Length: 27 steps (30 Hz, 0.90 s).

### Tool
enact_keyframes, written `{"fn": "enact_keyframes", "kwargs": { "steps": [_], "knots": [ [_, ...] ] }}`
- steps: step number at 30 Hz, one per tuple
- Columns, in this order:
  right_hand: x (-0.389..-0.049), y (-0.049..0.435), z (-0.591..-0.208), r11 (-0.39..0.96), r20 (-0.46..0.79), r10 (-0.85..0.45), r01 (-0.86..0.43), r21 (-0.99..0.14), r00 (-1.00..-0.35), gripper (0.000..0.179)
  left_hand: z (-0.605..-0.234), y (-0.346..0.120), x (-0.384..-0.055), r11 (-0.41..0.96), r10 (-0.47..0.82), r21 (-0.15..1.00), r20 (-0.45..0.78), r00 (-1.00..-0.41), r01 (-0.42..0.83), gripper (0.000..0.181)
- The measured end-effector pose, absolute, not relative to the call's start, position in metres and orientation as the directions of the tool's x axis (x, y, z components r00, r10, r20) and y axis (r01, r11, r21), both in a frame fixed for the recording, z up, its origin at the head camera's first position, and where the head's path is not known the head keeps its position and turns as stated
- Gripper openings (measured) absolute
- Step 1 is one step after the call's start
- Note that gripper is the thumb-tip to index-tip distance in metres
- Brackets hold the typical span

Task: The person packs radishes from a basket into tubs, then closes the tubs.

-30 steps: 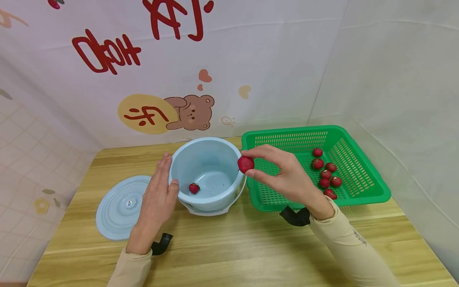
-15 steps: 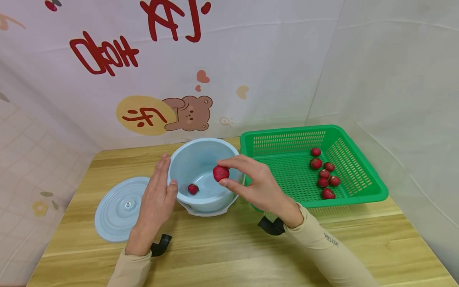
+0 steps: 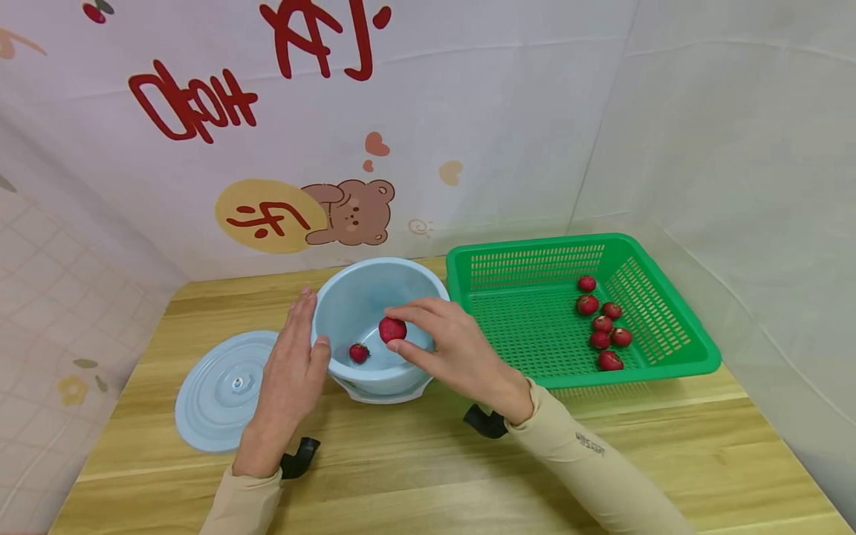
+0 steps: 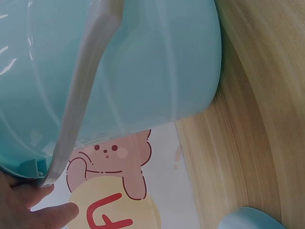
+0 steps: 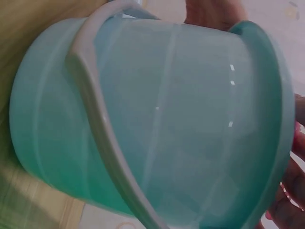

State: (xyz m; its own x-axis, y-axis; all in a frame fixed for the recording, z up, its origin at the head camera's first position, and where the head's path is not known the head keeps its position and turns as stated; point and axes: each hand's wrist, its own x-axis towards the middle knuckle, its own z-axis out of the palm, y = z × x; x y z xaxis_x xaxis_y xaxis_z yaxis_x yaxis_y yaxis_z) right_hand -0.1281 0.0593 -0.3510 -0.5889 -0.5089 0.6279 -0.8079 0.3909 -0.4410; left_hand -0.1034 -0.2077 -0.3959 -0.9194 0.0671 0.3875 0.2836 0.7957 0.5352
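Observation:
My right hand pinches a round red radish between thumb and fingers, over the mouth of a light blue bucket. Another small radish lies on the bucket's floor. With straight fingers, my left hand rests against the bucket's left side at the rim. The left wrist view shows the bucket's pale handle hanging down, with left-hand fingers near its hinge. In the right wrist view, right-hand fingers reach past the rim, and bits of red show between them.
A green perforated basket stands right of the bucket, with several radishes along its right side. The blue lid lies flat on the wooden table at left, partly behind my left hand. A printed cloth hangs behind.
My right hand has moved left with the radish, from the bucket's right rim near the basket to over its opening. The left hand has stayed against the bucket.

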Motion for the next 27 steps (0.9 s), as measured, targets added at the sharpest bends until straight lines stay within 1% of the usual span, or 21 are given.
{"fn": "enact_keyframes", "kwargs": {
  "steps": [8,13,16,19,22,27],
  "knots": [
    [-0.131,0.053,-0.357,0.509,0.592,-0.514,-0.776,-0.372,-0.62,0.037,-0.395,-0.206,-0.103,0.799,0.08,0.52,0.405,-0.911,0.302,0.062],
    [-0.13,0.051,-0.354,0.558,0.545,-0.511,-0.739,-0.378,-0.664,0.036,-0.393,-0.207,-0.104,0.804,0.085,0.515,0.395,-0.915,0.297,0.062],
    [-0.129,0.05,-0.351,0.573,0.503,-0.523,-0.721,-0.391,-0.688,0.039,-0.391,-0.208,-0.103,0.797,0.071,0.538,0.364,-0.929,0.272,0.067],
    [-0.129,0.051,-0.35,0.578,0.478,-0.534,-0.713,-0.397,-0.698,0.042,-0.389,-0.208,-0.103,0.795,0.068,0.547,0.349,-0.934,0.263,0.07],
    [-0.127,0.055,-0.352,0.568,0.481,-0.536,-0.718,-0.403,-0.694,0.042,-0.388,-0.207,-0.103,0.798,0.082,0.538,0.347,-0.934,0.271,0.066],
    [-0.12,0.07,-0.353,0.488,0.556,-0.505,-0.75,-0.447,-0.66,0.036,-0.389,-0.207,-0.103,0.795,0.108,0.533,0.344,-0.933,0.289,0.06]
  ]
}}
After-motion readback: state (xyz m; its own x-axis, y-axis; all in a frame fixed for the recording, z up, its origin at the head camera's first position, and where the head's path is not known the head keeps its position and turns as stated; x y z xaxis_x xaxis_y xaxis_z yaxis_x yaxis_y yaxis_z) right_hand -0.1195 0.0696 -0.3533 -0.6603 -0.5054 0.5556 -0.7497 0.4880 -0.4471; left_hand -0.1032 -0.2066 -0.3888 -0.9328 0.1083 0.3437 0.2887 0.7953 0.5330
